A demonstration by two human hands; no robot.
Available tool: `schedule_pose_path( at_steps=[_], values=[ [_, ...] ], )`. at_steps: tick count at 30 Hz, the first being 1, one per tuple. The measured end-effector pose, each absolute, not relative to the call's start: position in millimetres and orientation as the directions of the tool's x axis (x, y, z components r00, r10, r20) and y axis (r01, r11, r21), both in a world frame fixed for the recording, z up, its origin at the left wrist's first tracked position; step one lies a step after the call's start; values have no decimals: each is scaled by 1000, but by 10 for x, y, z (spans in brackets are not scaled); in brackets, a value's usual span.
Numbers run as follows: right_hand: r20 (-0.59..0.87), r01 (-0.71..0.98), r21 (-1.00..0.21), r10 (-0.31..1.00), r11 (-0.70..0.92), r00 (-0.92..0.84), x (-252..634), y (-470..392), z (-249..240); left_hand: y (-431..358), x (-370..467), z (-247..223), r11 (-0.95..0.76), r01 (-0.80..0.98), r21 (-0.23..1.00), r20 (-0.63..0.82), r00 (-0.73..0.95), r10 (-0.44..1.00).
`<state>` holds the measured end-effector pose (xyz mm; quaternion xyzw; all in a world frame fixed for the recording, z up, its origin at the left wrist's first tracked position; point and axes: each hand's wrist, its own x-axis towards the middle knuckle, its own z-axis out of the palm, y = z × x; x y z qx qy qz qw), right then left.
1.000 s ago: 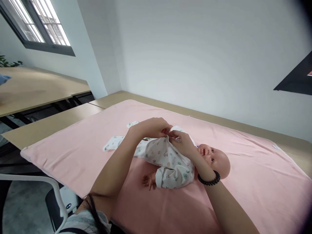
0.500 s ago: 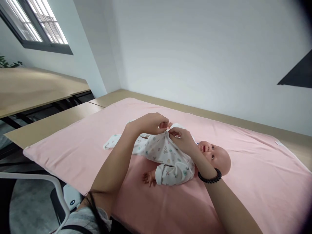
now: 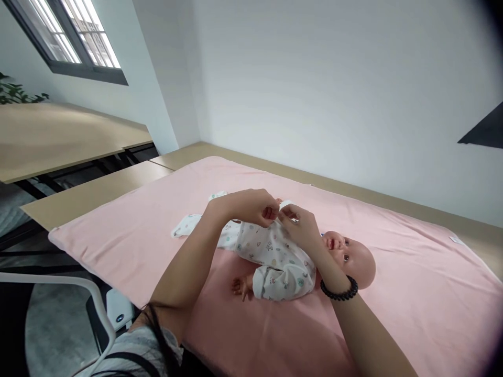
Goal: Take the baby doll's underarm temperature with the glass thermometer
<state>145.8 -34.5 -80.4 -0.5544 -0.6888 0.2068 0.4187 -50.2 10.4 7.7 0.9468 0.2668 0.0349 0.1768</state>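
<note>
A baby doll (image 3: 356, 262) lies on its back on a pink cloth (image 3: 133, 214), its head to the right. It wears a white patterned outfit (image 3: 257, 243) with long sleeves and legs. Over the doll's chest, my left hand (image 3: 259, 207) is closed, its fingers curled and pinched at the front of the outfit. My right hand (image 3: 299, 224), with a black beaded bracelet (image 3: 340, 289) on the wrist, pinches the fabric just beside it. The fingertips of both hands nearly meet. What lies between them is too small to make out.
The cloth covers most of a wooden table (image 3: 98, 191) against a white wall. Another table (image 3: 70, 136) stands at the left beneath a window. A white chair frame (image 3: 92, 293) is at the lower left.
The view has shifted slightly. The outfit's front, which was pulled up to a peak between my hands, now lies flatter. My left hand has curled more, close to my right fingertips.
</note>
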Motion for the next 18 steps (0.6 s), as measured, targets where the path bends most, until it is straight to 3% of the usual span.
schedule_pose_path(
  at_steps=[5, 8, 11, 16, 18],
  values=[
    [343, 630, -732, 939, 260, 10, 1544, -354, -734, 4, -650, 170, -768, 492, 411, -41, 851, 523],
    [304, 652, -703, 949, 284, -86, 1661, -473, -591, -37, -679, 189, -732, 539, 417, -119, 830, 544],
    [208, 747, -604, 960, 276, -186, 1830, -666, -387, -71, -659, 195, -725, 566, 392, -151, 817, 556],
    [-77, 871, -408, 940, 273, -331, 1880, -840, -247, -120, -668, 230, -705, 568, 424, -193, 818, 542],
    [-96, 898, -334, 937, 288, -336, 1812, -823, -276, -126, -692, 244, -696, 572, 434, -208, 815, 540]
  ],
)
